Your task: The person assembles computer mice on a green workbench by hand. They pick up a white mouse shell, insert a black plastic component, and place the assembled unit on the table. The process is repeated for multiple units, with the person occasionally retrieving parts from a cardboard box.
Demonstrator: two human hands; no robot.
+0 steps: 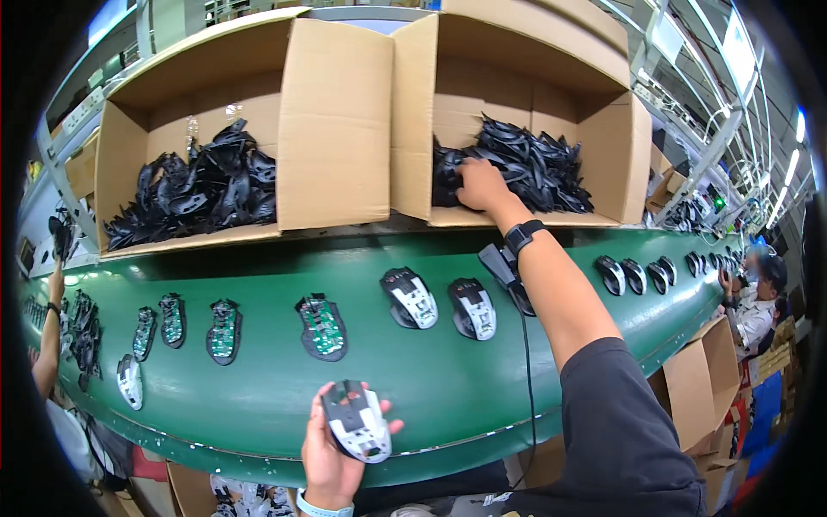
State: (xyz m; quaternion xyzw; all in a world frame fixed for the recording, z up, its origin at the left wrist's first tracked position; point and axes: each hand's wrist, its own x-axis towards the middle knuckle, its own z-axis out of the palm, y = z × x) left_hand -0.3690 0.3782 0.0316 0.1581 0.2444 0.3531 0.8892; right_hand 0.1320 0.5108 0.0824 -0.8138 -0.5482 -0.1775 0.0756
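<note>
My left hand (332, 461) holds a partly assembled computer mouse (372, 424), with white and black shell pieces and an opening at its upper end. It is above the near edge of the green conveyor belt (258, 401). My right arm stretches across the belt into the right cardboard box (534, 219). There my right hand (484, 183) has its fingers bent around a black plastic part (447, 167) at the left side of the heap. The fingertips are partly hidden among the parts.
Two similar mice (472, 308) and a dark device with a cable (501, 265) lie beyond my left hand. Mouse bases with green circuit boards (323, 327) sit further left. Another box (189, 240) holds black parts. Co-workers are at the left (47, 345) and far right (756, 314).
</note>
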